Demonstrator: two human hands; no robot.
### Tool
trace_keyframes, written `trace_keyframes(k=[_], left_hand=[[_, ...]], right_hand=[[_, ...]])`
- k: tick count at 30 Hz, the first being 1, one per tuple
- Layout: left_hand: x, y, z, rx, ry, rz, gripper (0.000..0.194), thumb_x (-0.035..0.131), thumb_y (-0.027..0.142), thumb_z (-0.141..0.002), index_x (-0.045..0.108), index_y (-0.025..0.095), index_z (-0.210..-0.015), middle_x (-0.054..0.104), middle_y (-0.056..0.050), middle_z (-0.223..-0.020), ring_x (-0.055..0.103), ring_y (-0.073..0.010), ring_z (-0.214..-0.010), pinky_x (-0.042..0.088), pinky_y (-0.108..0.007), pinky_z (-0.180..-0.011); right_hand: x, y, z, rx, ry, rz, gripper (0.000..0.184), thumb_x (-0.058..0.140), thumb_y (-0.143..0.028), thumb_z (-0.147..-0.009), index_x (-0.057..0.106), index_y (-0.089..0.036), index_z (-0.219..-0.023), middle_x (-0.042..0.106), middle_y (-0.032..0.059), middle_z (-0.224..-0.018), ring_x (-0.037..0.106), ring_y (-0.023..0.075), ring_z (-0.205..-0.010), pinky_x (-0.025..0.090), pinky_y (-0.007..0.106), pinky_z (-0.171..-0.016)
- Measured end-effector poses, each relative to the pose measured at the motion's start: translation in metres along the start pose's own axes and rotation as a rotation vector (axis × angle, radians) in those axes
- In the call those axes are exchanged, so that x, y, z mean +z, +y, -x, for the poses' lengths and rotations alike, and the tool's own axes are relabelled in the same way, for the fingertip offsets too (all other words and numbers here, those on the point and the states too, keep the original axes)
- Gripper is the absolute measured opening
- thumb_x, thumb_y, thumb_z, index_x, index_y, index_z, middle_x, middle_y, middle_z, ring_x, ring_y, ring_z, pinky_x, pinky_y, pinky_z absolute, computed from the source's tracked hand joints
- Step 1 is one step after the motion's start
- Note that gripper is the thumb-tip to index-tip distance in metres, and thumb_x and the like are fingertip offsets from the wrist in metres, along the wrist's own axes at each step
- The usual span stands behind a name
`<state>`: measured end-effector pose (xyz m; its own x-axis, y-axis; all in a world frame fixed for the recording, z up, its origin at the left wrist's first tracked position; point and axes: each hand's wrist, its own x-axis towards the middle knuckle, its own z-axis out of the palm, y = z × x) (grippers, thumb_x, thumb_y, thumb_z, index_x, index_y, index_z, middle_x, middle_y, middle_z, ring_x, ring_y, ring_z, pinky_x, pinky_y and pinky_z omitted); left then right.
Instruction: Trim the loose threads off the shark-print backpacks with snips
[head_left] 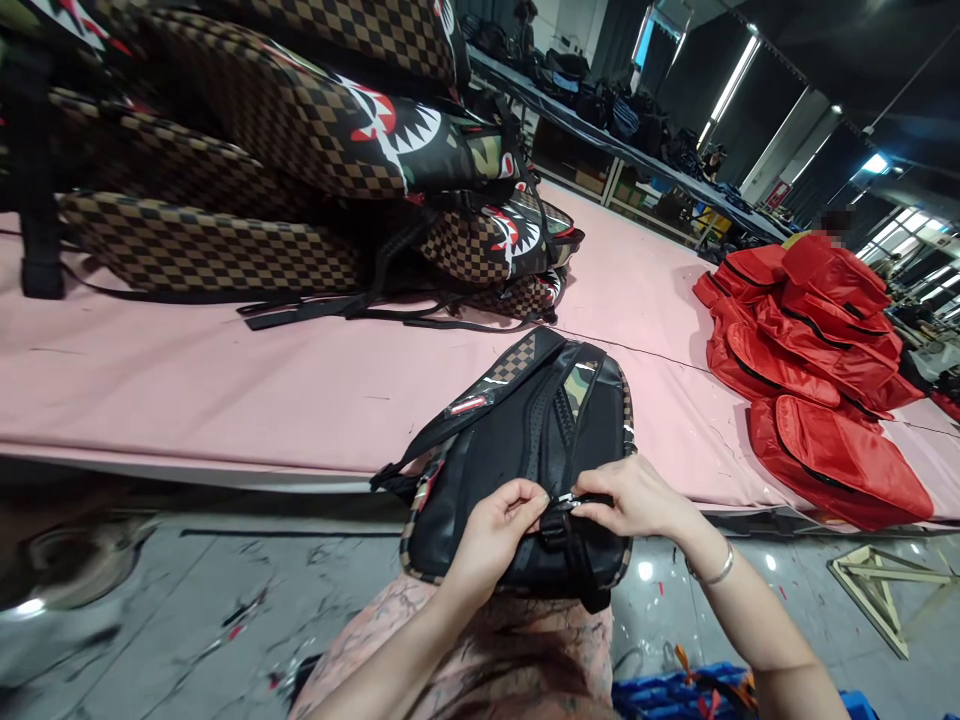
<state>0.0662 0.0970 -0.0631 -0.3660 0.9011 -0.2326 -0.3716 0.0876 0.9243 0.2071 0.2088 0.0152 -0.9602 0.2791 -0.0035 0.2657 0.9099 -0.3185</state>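
A black backpack (495,480) with brown checkered trim lies with its strap side up at the table's front edge, partly overhanging it. My left hand (506,515) is closed in a pinch at the shoulder strap, just above the black buckle (555,527); what lies between its fingertips is hidden. From the other side, my right hand (626,498) pinches a small shiny metal piece (565,499) against the same strap. It is too small to name. The other shoulder strap (480,395) arches over the left part of the bag.
Checkered backpacks with shark-mouth prints (285,130) are piled at the back left of the pink-covered table (300,390). Red bags (825,350) are heaped on the right. A wooden frame (870,590) and a blue bundle (675,695) are on the floor. People are farther back.
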Motion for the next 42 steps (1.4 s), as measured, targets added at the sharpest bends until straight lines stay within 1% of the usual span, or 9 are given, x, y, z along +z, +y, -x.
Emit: trace_keyframes(k=[6, 9, 12, 16, 25, 29, 34, 38, 42], left_hand=[[-0.007, -0.001, -0.007, -0.189, 0.046, 0.404, 0.036, 0.068, 0.047, -0.064, 0.053, 0.015, -0.072, 0.056, 0.0, -0.07, 0.055, -0.0113, -0.06, 0.047, -0.025, -0.059], [-0.006, 0.002, -0.012, -0.214, -0.024, 0.455, 0.038, 0.066, 0.05, -0.067, 0.053, 0.015, -0.076, 0.055, 0.001, -0.066, 0.054, -0.0101, -0.056, 0.046, -0.022, -0.054], [-0.001, 0.01, -0.016, -0.185, -0.077, 0.351, 0.035, 0.068, 0.045, -0.067, 0.05, 0.016, -0.072, 0.053, 0.004, -0.061, 0.052, -0.0076, -0.051, 0.044, -0.019, -0.051], [0.004, 0.018, -0.023, -0.188, -0.16, 0.047, 0.038, 0.066, 0.049, -0.066, 0.044, 0.017, -0.063, 0.052, 0.005, -0.049, 0.05, -0.009, -0.044, 0.043, -0.019, -0.047], [-0.001, 0.01, -0.049, -0.049, -0.194, -0.716, 0.039, 0.068, 0.049, -0.058, 0.045, 0.02, -0.045, 0.049, 0.004, -0.031, 0.047, -0.0139, -0.031, 0.03, -0.022, -0.036], [0.007, 0.005, -0.045, -0.104, -0.175, -0.244, 0.029, 0.064, 0.041, -0.066, 0.048, 0.019, -0.054, 0.062, 0.0, -0.049, 0.061, -0.017, -0.048, 0.039, -0.021, -0.042], [0.014, 0.007, -0.031, -0.222, -0.115, 0.452, 0.014, 0.065, 0.023, -0.07, 0.057, 0.013, -0.075, 0.071, -0.011, -0.082, 0.067, -0.0231, -0.082, 0.053, -0.032, -0.074], [0.015, 0.014, -0.023, -0.338, -0.049, 0.66, 0.004, 0.057, 0.012, -0.076, 0.06, 0.01, -0.075, 0.071, -0.013, -0.082, 0.066, -0.0276, -0.086, 0.054, -0.038, -0.077], [0.015, 0.021, -0.02, -0.393, -0.048, 0.647, 0.012, 0.05, 0.009, -0.08, 0.061, 0.006, -0.074, 0.071, -0.016, -0.079, 0.068, -0.0269, -0.078, 0.057, -0.035, -0.067]], right_hand=[[0.019, 0.004, 0.018, 0.202, 0.27, -0.393, 0.017, 0.053, -0.035, -0.082, 0.06, -0.019, -0.085, 0.059, 0.0, -0.07, 0.05, 0.011, -0.058, 0.034, 0.021, -0.056], [0.051, -0.005, 0.03, 0.432, 0.486, -0.734, 0.02, 0.055, -0.032, -0.078, 0.057, -0.019, -0.094, 0.053, -0.0027, -0.063, 0.045, 0.0105, -0.053, 0.034, 0.021, -0.05], [0.092, -0.021, 0.036, 0.593, 0.527, -0.876, 0.041, 0.068, -0.026, -0.065, 0.056, -0.02, -0.103, 0.057, -0.0032, -0.065, 0.049, 0.012, -0.055, 0.039, 0.021, -0.052], [0.125, -0.033, 0.037, 0.665, 0.648, -0.656, 0.008, 0.056, -0.025, -0.075, 0.06, -0.019, -0.079, 0.061, 0.0008, -0.067, 0.053, 0.0139, -0.058, 0.041, 0.023, -0.056], [0.123, -0.034, 0.033, 0.416, 0.498, 0.123, 0.016, 0.043, -0.009, -0.072, 0.049, -0.019, -0.063, 0.056, 0.0013, -0.055, 0.054, 0.0149, -0.054, 0.034, 0.024, -0.055], [0.129, -0.037, 0.034, 0.493, 0.594, 0.052, 0.014, 0.043, -0.013, -0.077, 0.054, -0.019, -0.071, 0.06, 0.0032, -0.059, 0.058, 0.0176, -0.055, 0.037, 0.026, -0.054], [0.122, -0.041, 0.041, 0.508, 0.654, -0.369, 0.027, 0.051, -0.022, -0.079, 0.051, -0.02, -0.106, 0.065, 0.0035, -0.072, 0.06, 0.017, -0.06, 0.043, 0.025, -0.055], [0.103, -0.032, 0.05, 0.461, 0.642, -0.562, 0.031, 0.052, -0.023, -0.08, 0.045, -0.02, -0.109, 0.061, 0.0002, -0.07, 0.054, 0.0134, -0.055, 0.042, 0.022, -0.05], [0.083, -0.01, 0.053, 0.365, 0.731, -0.367, 0.019, 0.05, -0.022, -0.082, 0.054, -0.02, -0.101, 0.06, 0.005, -0.084, 0.056, 0.0162, -0.073, 0.046, 0.028, -0.065]])
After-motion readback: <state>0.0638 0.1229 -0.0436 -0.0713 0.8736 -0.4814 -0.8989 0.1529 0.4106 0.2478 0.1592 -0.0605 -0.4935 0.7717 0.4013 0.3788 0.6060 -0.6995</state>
